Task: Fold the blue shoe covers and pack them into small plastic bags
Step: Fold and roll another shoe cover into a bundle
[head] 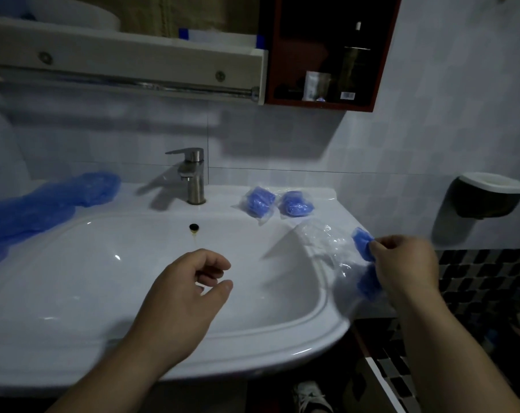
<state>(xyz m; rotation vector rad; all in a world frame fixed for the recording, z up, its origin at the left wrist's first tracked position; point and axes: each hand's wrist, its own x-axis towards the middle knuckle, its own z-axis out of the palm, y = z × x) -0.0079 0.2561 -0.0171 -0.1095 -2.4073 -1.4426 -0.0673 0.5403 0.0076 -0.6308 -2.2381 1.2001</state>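
Note:
My right hand (404, 266) grips a folded blue shoe cover (362, 240) at the sink's right edge, beside a pile of clear small plastic bags (327, 239). More blue shows below that hand (369, 283), partly behind plastic. My left hand (190, 290) hovers over the basin with loosely curled fingers, holding nothing. Two packed bags (258, 201) (296, 203) lie on the rim right of the faucet. Unfolded blue shoe covers (53, 198) are heaped on the left rim.
A white sink (103, 263) fills the middle, with a steel faucet (193, 174) at the back. Above hang a white shelf with a rail (127, 76) and a dark red cabinet (324, 55). A wall-mounted holder (491, 195) sits at the right.

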